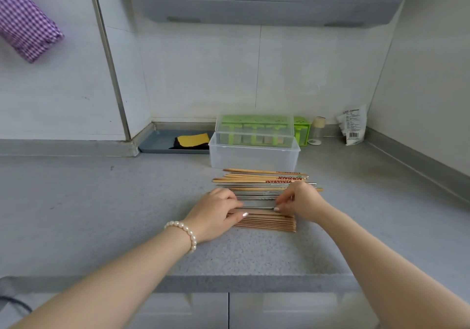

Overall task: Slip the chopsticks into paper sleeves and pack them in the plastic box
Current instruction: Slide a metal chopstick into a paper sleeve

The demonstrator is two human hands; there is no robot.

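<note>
- A metal chopstick point(258, 208) lies level between both hands, above the paper sleeves point(267, 223) on the tabletop point(101, 201).
- Right hand point(301, 199) fingers point(279, 205) pinch its right end.
- Left hand point(216, 213) fingers curl over its left end.
- Plastic box point(254, 157) stands behind.

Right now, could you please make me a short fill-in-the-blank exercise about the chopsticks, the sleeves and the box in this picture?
1. The clear plastic box stands behind the loose chopsticks, and its inside is ____.
2. The stack of brown paper sleeves lies ____ to the person than the loose chopsticks.
3. The left hand and right hand hold one ____ chopstick between them.
4. A pearl bracelet is on the ____ wrist.

Missing words: empty; nearer; metal; left
</note>
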